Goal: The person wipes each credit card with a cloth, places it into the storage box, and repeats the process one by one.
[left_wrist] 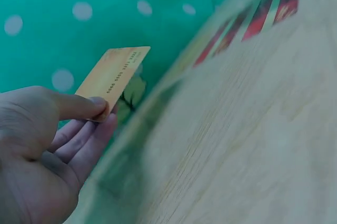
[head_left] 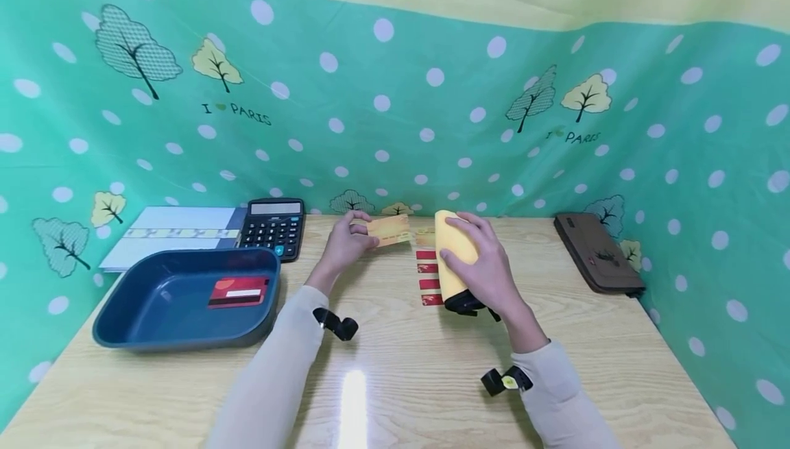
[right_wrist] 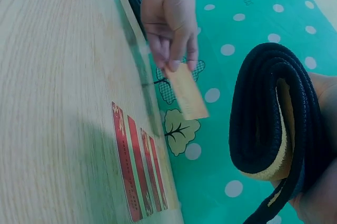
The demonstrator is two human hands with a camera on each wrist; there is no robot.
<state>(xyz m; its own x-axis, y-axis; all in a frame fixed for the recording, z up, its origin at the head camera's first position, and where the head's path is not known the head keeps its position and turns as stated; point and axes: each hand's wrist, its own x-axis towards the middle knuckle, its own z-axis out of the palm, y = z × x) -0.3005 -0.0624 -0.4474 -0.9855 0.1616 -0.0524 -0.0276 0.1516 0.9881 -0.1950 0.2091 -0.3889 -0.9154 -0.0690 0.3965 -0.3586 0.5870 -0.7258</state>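
Observation:
My left hand pinches an orange-gold card between thumb and fingers, above the back of the table; the left wrist view shows the thumb on the card's near end. My right hand grips a folded or rolled yellow cloth-like bundle with a black edge, whose dark layered end faces the right wrist camera. Beside and partly behind the bundle, red and gold striped cards lie on the table, with a pale yellow-green piece behind them.
A blue tray holding a red card stands at the left. Behind it are a black calculator and a white-blue folder. A brown zipped case lies at the right. A patterned green curtain hangs behind the table.

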